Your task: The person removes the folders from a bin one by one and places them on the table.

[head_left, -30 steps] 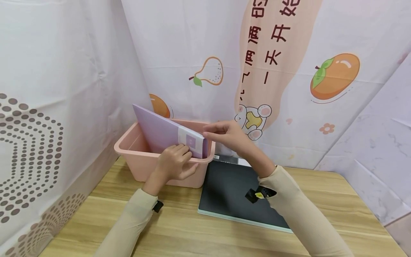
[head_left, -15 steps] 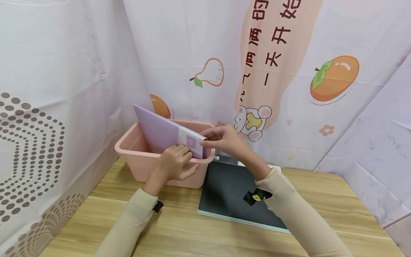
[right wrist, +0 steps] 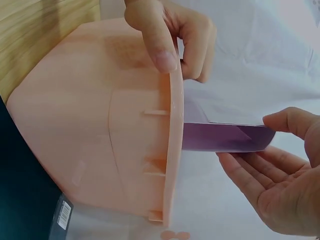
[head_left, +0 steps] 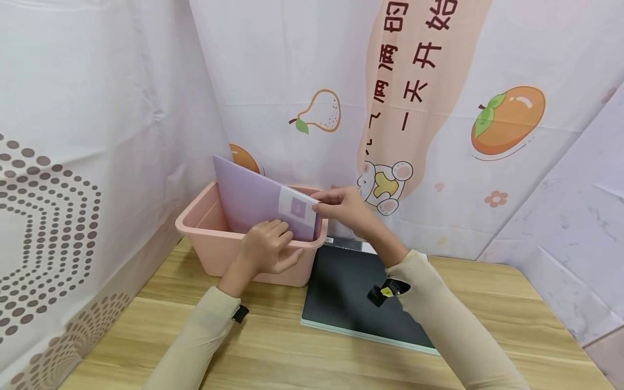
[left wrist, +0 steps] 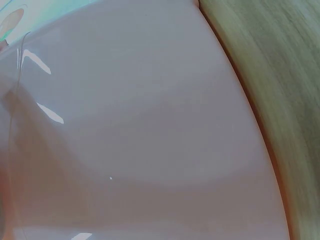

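Note:
A purple file folder (head_left: 253, 200) with a pale label stands tilted inside the pink plastic bin (head_left: 209, 246), its upper part above the rim. My right hand (head_left: 347, 210) pinches the folder's upper right corner; in the right wrist view the thumb lies on one side of the folder (right wrist: 227, 137) and the fingers on the other. My left hand (head_left: 265, 246) grips the bin's front rim, thumb outside and fingers over the edge in front of the folder. The left wrist view holds mostly the bin's wall (left wrist: 165, 125). The folder's lower part is hidden in the bin.
Right of the bin, a flat black folder or board (head_left: 356, 298) with a pale green edge lies on the wooden table (head_left: 273, 346), partly under my right forearm. Behind it sits a dark item with a barcode label (head_left: 330, 240). A printed white curtain (head_left: 292, 65) hangs behind.
The folder has shifted a little to the right and turned slightly in the bin. My right hand has moved a bit with its corner; my left hand stays on the rim.

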{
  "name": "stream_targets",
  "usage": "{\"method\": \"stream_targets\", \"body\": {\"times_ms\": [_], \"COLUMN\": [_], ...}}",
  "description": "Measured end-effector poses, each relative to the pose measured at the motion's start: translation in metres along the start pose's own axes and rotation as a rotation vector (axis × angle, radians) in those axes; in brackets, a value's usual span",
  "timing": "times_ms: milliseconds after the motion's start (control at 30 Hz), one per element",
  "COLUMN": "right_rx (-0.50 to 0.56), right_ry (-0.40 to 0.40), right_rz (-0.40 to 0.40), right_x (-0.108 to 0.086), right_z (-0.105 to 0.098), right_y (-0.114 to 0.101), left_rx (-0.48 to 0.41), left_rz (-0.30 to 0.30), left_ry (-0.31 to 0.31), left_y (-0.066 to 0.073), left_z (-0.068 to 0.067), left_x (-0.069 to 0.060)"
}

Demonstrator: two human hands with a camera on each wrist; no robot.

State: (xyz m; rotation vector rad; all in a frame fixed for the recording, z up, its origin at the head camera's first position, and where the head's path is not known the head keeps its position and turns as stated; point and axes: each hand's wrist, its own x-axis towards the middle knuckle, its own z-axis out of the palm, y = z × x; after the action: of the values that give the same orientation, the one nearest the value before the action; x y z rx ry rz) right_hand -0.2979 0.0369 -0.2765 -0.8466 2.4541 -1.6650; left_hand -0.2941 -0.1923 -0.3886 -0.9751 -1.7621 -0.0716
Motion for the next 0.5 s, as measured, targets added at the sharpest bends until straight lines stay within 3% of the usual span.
{"method": "stream_targets", "body": {"times_ms": [300,500], "right_rx": [0.149,0.179], "right_ry": [0.070,0.119], "right_rz": [0.122,0.125], "right_x": [0.011,0.017], "right_z": [-0.011,-0.014], "right_y": [0.012,0.016], "left_rx": [-0.004,0.004], "left_rz": [0.000,-0.003], "left_ry": [-0.007,-0.010], "left_y": [0.000,0.000], "left_z": [0.001,-0.001], "left_x": [0.001,0.002]}}
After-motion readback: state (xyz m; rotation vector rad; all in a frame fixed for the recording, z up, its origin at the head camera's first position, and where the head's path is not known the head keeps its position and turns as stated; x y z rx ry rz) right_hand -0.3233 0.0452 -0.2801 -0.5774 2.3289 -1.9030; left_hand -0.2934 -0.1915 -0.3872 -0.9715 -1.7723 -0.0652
